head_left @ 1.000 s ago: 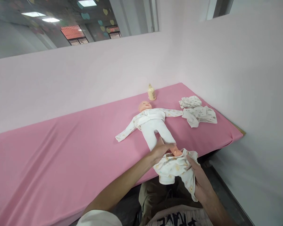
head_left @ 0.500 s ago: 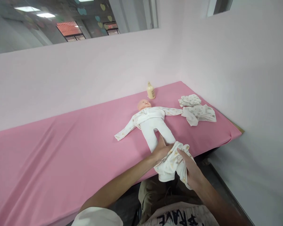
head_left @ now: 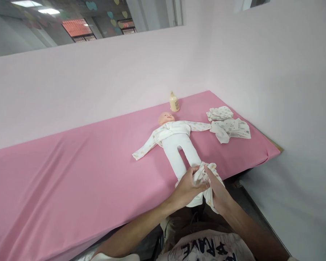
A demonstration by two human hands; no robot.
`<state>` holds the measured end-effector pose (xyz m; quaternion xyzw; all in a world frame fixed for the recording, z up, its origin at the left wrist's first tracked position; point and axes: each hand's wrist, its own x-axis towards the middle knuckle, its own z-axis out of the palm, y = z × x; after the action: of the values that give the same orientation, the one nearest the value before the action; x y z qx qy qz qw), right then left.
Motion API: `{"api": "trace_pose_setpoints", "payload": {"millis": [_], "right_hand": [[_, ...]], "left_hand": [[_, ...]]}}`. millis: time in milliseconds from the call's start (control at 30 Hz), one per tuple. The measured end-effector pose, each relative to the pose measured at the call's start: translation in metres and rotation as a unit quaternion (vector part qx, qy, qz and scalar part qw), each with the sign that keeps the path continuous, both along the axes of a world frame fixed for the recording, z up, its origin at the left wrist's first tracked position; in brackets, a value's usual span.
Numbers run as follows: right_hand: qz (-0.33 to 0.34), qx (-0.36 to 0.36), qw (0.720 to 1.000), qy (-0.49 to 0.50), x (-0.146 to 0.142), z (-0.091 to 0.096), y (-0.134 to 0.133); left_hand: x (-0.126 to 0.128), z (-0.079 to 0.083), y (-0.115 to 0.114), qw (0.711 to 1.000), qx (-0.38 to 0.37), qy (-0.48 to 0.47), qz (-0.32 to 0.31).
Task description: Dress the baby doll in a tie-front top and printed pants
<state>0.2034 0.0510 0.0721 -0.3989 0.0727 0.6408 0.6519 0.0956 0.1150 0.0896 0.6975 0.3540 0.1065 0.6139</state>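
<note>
A baby doll (head_left: 166, 118) lies on its back, dressed in a long-sleeved printed top (head_left: 170, 129) with arms spread and white leggings (head_left: 175, 145). Its feet point towards me. At the foot end, a bunched white garment with yellow print, which looks like baby pants (head_left: 212, 169), hangs partly over the table edge. My left hand (head_left: 191, 184) is closed on the gathered cloth, by the doll's lower leg. Gripping the right side of the same cloth is my right hand (head_left: 218, 192), its thumb on top. The doll's feet are hidden by the cloth and my hands.
The table has a pink cover (head_left: 84, 181). A pale yellow pump bottle (head_left: 174, 103) stands behind the doll's head. To the right lie a folded printed cloth (head_left: 220, 113) and a looser printed garment (head_left: 232, 129). White walls (head_left: 111, 79) border the back and right.
My left hand has moved off the doll's inner leg and in towards my right hand, onto the bunched cloth. The doll has stayed in place.
</note>
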Motion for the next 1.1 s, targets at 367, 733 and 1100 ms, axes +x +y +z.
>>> {"api": "trace_pose_setpoints", "payload": {"millis": [367, 733, 1100], "right_hand": [[-0.047, 0.006, 0.998, -0.049, -0.004, -0.008, 0.0], [-0.04, 0.029, 0.998, -0.048, -0.005, -0.014, -0.003], [-0.032, 0.027, 0.998, -0.047, -0.008, -0.012, -0.005]], "left_hand": [[0.01, -0.005, -0.017, 0.99, 0.125, 0.038, 0.048], [0.005, -0.005, -0.021, 0.984, 0.153, 0.08, 0.038], [0.003, -0.013, -0.016, 0.995, 0.099, 0.01, 0.029]]}}
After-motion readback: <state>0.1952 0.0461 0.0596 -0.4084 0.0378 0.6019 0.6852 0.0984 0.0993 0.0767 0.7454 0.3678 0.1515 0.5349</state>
